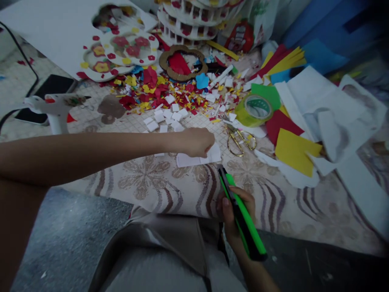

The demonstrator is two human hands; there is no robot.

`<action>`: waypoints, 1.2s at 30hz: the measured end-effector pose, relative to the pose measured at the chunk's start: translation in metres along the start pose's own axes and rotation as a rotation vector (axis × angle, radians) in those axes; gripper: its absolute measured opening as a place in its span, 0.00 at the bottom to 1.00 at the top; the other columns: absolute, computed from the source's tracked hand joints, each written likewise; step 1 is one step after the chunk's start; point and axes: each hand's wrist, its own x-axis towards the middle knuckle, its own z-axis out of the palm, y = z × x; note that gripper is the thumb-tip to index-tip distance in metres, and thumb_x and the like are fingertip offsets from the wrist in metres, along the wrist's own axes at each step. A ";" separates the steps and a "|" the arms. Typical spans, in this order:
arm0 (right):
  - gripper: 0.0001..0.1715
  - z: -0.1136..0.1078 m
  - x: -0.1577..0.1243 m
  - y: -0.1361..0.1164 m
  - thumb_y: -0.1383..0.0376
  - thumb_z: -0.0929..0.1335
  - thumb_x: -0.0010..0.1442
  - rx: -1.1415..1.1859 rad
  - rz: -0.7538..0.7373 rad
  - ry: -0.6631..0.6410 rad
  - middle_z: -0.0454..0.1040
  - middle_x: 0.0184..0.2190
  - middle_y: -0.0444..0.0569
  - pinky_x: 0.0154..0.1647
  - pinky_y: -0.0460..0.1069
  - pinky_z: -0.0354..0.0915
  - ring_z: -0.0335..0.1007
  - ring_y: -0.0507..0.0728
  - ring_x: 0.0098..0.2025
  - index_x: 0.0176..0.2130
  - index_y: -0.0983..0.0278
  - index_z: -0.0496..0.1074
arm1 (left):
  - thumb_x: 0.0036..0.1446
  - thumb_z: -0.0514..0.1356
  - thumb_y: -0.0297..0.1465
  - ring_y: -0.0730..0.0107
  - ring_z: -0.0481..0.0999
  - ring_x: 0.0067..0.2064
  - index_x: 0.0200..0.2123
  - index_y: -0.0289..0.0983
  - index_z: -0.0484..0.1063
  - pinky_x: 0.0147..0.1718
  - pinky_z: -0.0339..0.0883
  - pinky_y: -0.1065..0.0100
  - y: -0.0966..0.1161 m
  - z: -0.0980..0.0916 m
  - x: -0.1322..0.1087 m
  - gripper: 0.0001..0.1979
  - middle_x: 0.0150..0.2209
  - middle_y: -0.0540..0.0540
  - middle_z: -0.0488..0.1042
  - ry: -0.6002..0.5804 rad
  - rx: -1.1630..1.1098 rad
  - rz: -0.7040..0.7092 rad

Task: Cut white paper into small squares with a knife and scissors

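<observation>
My left hand (199,142) is closed, its knuckles over a white foam piece (190,161) near the table's front edge. Its fingertips are mostly hidden against the piece. In my right hand (232,215) is a green and black utility knife (241,215), tip pointing up and away from me, close to the foam's right corner. Small white foam squares (164,119) lie just beyond my left hand. Gold-handled scissors (240,140) rest to the right of the foam.
A white hot glue gun (57,109) and a dark phone-like slab (51,91) are at left. Paper scraps (182,97) litter the middle. A roll of yellow-green tape (253,110) and coloured sheets (296,150) lie right. A tiered white model (188,24) stands behind.
</observation>
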 end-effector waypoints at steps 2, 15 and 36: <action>0.13 0.001 0.000 -0.001 0.63 0.67 0.59 -0.004 -0.011 0.012 0.72 0.35 0.46 0.31 0.50 0.67 0.71 0.55 0.33 0.46 0.59 0.69 | 0.52 0.62 0.31 0.65 0.71 0.36 0.32 0.36 0.74 0.28 0.53 0.68 -0.001 0.001 -0.005 0.05 0.32 0.46 0.76 -0.004 -0.018 -0.008; 0.11 0.002 0.004 -0.007 0.65 0.68 0.58 -0.053 -0.084 0.048 0.73 0.35 0.45 0.32 0.50 0.69 0.73 0.55 0.34 0.43 0.59 0.70 | 0.52 0.63 0.28 0.73 0.71 0.30 0.31 0.35 0.74 0.29 0.54 0.70 -0.008 0.001 -0.012 0.02 0.29 0.50 0.76 -0.032 -0.106 -0.045; 0.12 0.002 0.009 -0.015 0.67 0.67 0.60 -0.069 -0.160 -0.010 0.73 0.34 0.44 0.31 0.49 0.70 0.72 0.53 0.32 0.46 0.58 0.69 | 0.51 0.64 0.26 0.75 0.71 0.29 0.31 0.33 0.74 0.30 0.56 0.72 -0.007 -0.001 -0.008 0.02 0.28 0.49 0.76 -0.043 -0.151 -0.060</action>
